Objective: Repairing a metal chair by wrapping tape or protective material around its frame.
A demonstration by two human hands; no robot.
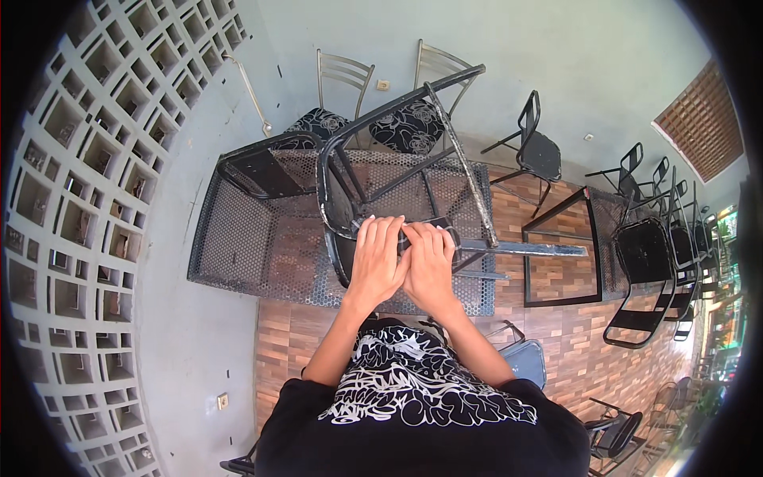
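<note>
My left hand point(380, 262) and my right hand point(431, 266) are side by side at the middle, fingers bent over a dark checked cloth point(445, 230) that lies against a worn black metal chair point(336, 187). The chair rests tipped on a perforated metal table point(222, 246), with paint chipped along its tubes and some legs pointing right. Part of the cloth and chair is hidden under my fingers. Another black metal chair frame point(266, 171) lies at the left end of the table.
Two silver chairs with patterned seats point(405, 123) stand behind the table against the wall point(501, 48). A lone black chair point(536, 155) is at the back right. More chairs point(644, 250) are piled on a second table point(598, 246). A wall of square openings point(75, 262) runs along the left.
</note>
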